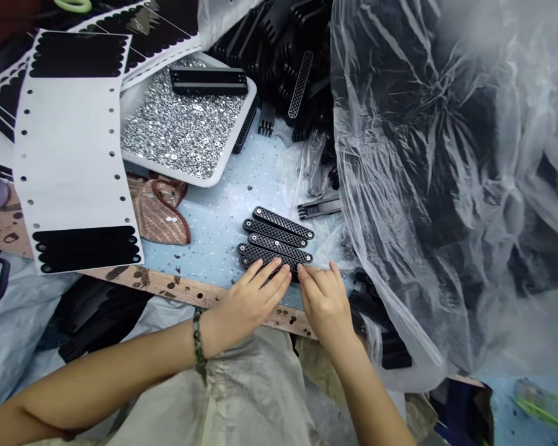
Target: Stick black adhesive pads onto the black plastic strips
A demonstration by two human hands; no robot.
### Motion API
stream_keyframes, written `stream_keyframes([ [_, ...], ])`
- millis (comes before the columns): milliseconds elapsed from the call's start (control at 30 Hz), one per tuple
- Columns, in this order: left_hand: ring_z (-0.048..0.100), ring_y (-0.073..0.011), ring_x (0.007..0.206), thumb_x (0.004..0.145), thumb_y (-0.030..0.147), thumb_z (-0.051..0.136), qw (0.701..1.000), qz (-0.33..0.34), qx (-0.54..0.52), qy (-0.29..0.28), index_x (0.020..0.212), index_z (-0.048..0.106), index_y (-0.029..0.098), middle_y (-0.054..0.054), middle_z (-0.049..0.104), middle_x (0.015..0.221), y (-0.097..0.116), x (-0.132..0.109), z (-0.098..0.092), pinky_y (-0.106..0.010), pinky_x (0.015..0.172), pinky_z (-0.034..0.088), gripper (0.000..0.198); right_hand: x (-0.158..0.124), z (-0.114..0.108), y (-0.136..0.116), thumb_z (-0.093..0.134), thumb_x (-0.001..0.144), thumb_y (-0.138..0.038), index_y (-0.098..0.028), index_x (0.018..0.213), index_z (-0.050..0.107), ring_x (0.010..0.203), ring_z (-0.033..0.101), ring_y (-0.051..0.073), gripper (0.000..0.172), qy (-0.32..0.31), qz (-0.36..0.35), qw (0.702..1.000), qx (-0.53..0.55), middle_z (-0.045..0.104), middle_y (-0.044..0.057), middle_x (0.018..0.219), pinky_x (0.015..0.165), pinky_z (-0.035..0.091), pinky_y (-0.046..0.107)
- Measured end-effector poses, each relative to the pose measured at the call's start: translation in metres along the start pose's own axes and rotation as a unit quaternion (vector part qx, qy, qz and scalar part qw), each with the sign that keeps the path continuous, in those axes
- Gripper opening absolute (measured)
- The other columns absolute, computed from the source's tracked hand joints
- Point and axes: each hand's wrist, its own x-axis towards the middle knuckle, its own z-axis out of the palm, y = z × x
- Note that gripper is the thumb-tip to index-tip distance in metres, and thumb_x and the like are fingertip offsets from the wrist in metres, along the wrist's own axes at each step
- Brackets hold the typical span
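Note:
Several black textured bars [279, 236] with small silver rivets lie side by side on the blue speckled tabletop, near its front edge. My left hand [248, 303] wears a bead bracelet. Its fingers are stretched out, and the fingertips lie on the left and middle part of the nearest bar. At the right end of that bar is my right hand [326, 303], with its fingers bent and drawn together. Whatever sits under those fingertips is hidden. A loose black toothed piece [320, 207] lies just beyond, to the right.
A white tray [221, 162] of small silver rivets stands behind, with black bars [208, 82] across its rim. On the left lies a white sheet [74, 148] with black scalloped ends, beside a brown cloth [160, 214]. Black parts [279, 46] pile up behind; clear plastic [428, 186] covers the right.

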Motion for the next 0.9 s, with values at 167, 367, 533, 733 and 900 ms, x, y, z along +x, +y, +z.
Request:
stream_keyframes([
  [167, 0.027, -0.0283, 0.139, 0.094, 0.024, 0.043, 1.000, -0.002, 0.000, 0.000, 0.139, 0.040, 0.011, -0.011, 0.036, 0.148, 0.000, -0.001, -0.001, -0.045, 0.112, 0.030, 0.047, -0.003, -0.007, -0.004, 0.048, 0.089, -0.012, -0.012, 0.119, 0.057, 0.085, 0.056, 0.022, 0.031, -0.046, -0.016, 0.995, -0.082, 0.068, 0.010, 0.098, 0.096, 0.040, 0.050],
  [367, 0.028, -0.0286, 0.139, 0.092, 0.023, 0.045, 1.000, -0.001, -0.002, 0.020, 0.138, 0.041, 0.012, -0.012, 0.036, 0.148, 0.000, -0.002, 0.001, -0.045, 0.112, 0.028, 0.047, 0.008, -0.014, 0.002, 0.046, 0.089, -0.011, -0.011, 0.115, 0.060, 0.083, 0.054, 0.023, 0.029, -0.059, -0.087, 0.988, -0.111, 0.067, 0.011, 0.098, 0.097, 0.039, 0.054],
  [533, 0.030, -0.0278, 0.138, 0.092, 0.023, 0.044, 1.000, -0.001, -0.010, 0.020, 0.138, 0.041, 0.012, -0.012, 0.037, 0.148, -0.001, -0.002, 0.001, -0.045, 0.112, 0.028, 0.047, 0.013, -0.022, 0.018, 0.042, 0.089, -0.008, -0.012, 0.116, 0.061, 0.083, 0.055, 0.022, 0.033, -0.097, -0.173, 0.976, -0.090, 0.067, 0.013, 0.102, 0.097, 0.040, 0.056],
  [733, 0.030, -0.0277, 0.138, 0.094, 0.022, 0.041, 1.000, 0.005, -0.003, 0.028, 0.137, 0.041, 0.011, -0.010, 0.038, 0.147, -0.001, -0.003, 0.003, -0.044, 0.112, 0.028, 0.045, 0.020, -0.022, 0.014, 0.047, 0.090, -0.014, -0.015, 0.108, 0.063, 0.084, 0.059, 0.019, 0.024, -0.049, -0.090, 0.995, 0.012, 0.068, 0.009, 0.094, 0.095, 0.045, 0.045],
  [900, 0.040, -0.0281, 0.131, 0.093, 0.021, 0.043, 0.998, 0.002, -0.019, 0.054, 0.131, 0.046, 0.006, -0.016, 0.049, 0.136, -0.001, -0.007, 0.016, -0.046, 0.112, 0.026, 0.041, 0.052, -0.014, -0.021, 0.042, 0.092, -0.015, -0.016, 0.110, 0.061, 0.095, 0.059, 0.019, 0.026, -0.039, -0.102, 0.989, 0.104, 0.065, 0.010, 0.106, 0.092, 0.047, 0.040],
])
